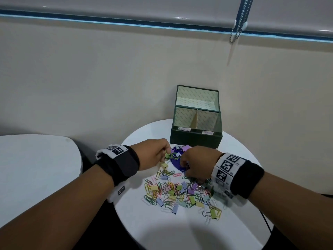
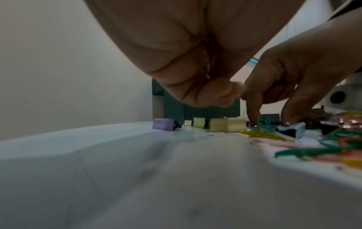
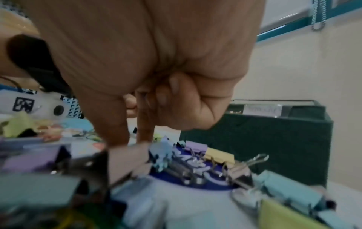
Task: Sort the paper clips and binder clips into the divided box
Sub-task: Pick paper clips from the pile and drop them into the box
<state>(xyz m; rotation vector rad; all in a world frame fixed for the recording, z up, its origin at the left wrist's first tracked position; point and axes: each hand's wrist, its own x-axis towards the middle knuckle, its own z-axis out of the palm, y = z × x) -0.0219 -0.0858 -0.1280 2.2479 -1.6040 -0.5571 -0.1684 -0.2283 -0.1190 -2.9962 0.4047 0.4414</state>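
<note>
- Two desks show from the head view: a round white desk (image 1: 180, 231) nearest the person, which carries all the task things, and a second white desk (image 1: 36, 168) to its left with a dark gap between them.
- Dozens of coloured paper clips and binder clips (image 1: 180, 193) lie in a loose scatter on the near middle of the round desk, mixed together.
- Beyond the scatter, more clips lie on a dark blue disc (image 1: 175, 163), between the two hands.
- The left hand (image 1: 153, 153) reaches in from the left, its fingers curled together and pinching a green binder clip (image 1: 167, 156) at the disc's edge.
- The right hand (image 1: 198, 160) is over the right part of the disc, fingers (image 3: 144, 131) pointed down into the clips; whether they grip anything cannot be told.
- Farther back, touching the heap's far edge, stands the dark green divided box (image 1: 196, 138), lid upright, one partition and two small labels on its front rim.
- Behind everything, a cream wall (image 1: 90, 78) rises to a window blind (image 1: 162, 8) with a bead chain (image 1: 239, 20).
</note>
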